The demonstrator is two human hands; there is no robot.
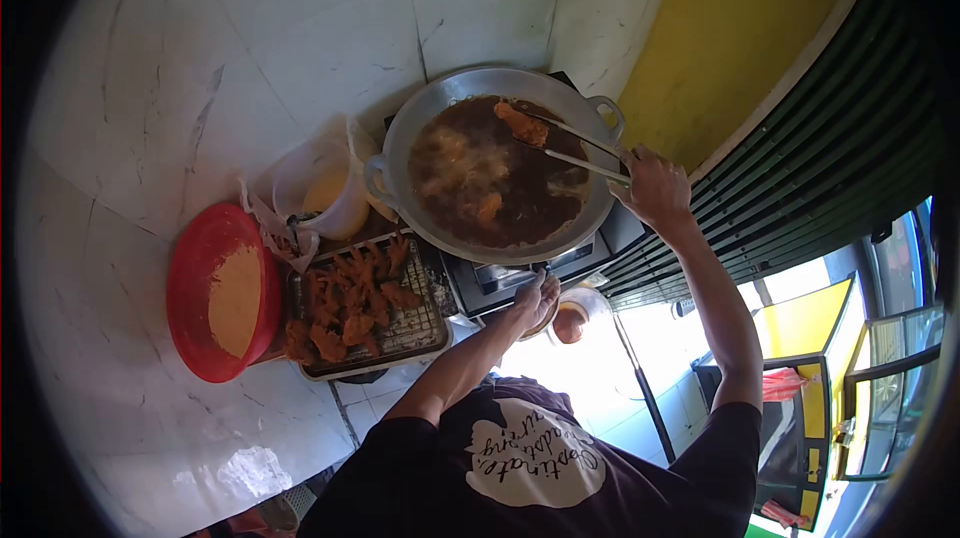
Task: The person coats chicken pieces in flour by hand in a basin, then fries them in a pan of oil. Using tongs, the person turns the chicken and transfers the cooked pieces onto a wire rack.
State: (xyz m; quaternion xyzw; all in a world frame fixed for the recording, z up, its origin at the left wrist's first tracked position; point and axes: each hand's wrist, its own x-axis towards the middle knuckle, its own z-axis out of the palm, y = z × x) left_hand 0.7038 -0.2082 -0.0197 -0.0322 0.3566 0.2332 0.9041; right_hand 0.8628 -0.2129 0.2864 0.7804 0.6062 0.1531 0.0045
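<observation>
My right hand point(655, 188) is closed around metal tongs point(575, 143) at the right side of the wok. Between their tips is a piece of browned fried chicken point(521, 124), held above the oil. The large metal wok point(400, 153) has two loop handles and contains dark, bubbling oil point(440, 208). Another browned piece point(488, 208) floats near the middle of the oil. Below the wok, my left hand point(535, 300) is at the stove's front edge, its fingers bunched together. What they grip there, if anything, is hidden.
Left of the stove point(620, 238), a wire rack on a tray point(428, 323) bears several fried pieces point(350, 298). Beside it are a red basin point(190, 288) of pale flour and a whitish bucket point(310, 183). A container point(590, 303) stands below the stove; dark slatted shutters point(800, 148) rise at right.
</observation>
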